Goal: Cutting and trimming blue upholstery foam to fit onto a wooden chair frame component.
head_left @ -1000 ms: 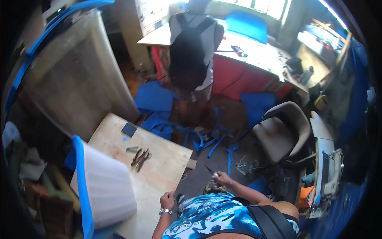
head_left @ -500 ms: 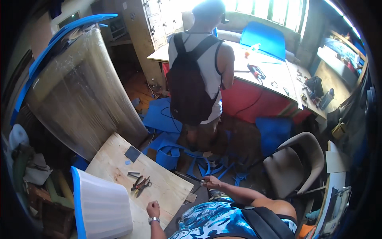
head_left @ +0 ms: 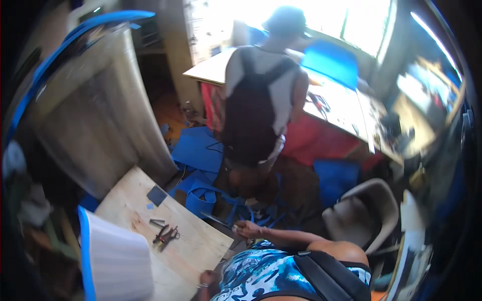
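My right hand is closed around the end of a long thin blade that looks like a knife. The blade points left, over the blue scraps beyond the plywood board. My left hand, with a watch at its wrist, is low beside the board's near right edge. Motion blur smears its fingers, so their grip is unclear. On the board lie red-and-black pliers, dark scissors, a short dark strip and a dark square sheet.
A white panel with blue edging stands at the left, before a plastic-wrapped panel. Blue scraps litter the floor. Ahead, a person with a backpack stands at a worktable. A chair is at the right.
The view has shifted and blurred. My left hand has drawn right, toward my body. My right hand still holds the blade, which now shows more fully and points left.
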Available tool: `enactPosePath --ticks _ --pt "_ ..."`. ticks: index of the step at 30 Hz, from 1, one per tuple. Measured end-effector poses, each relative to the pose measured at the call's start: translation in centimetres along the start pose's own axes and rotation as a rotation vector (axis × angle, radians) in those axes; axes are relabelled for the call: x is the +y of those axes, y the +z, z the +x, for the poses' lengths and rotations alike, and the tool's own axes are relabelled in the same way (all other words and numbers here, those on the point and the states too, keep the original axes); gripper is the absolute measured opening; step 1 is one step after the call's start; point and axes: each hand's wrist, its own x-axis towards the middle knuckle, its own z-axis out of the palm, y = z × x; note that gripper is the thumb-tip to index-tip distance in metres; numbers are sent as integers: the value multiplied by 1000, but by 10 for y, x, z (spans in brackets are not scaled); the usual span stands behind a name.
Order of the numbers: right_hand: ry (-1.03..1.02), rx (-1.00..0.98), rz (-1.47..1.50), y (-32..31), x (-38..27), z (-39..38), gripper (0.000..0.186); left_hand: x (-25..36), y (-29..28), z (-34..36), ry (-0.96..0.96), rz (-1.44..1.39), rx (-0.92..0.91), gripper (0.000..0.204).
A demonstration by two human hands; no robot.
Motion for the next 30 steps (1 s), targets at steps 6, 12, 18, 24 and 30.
enactPosePath --ticks 6,12,18,24,30 --pt "32 57 110 -24 -6 14 16 -24 -56 -21 -128 -599 735 18" --pt "42 107 84 -40 -75 30 28 -44 -18 -51 -350 -992 837 24" --pt "149 -12 481 -66 -89 140 31 5 -8 -45 -506 -787 947 35" --pt "92 -117 27 -52 -96 281 28 101 -86 9 -474 -635 1060 27" --pt "127 -371 142 -44 -100 399 32 167 -205 175 -203 -108 771 60"
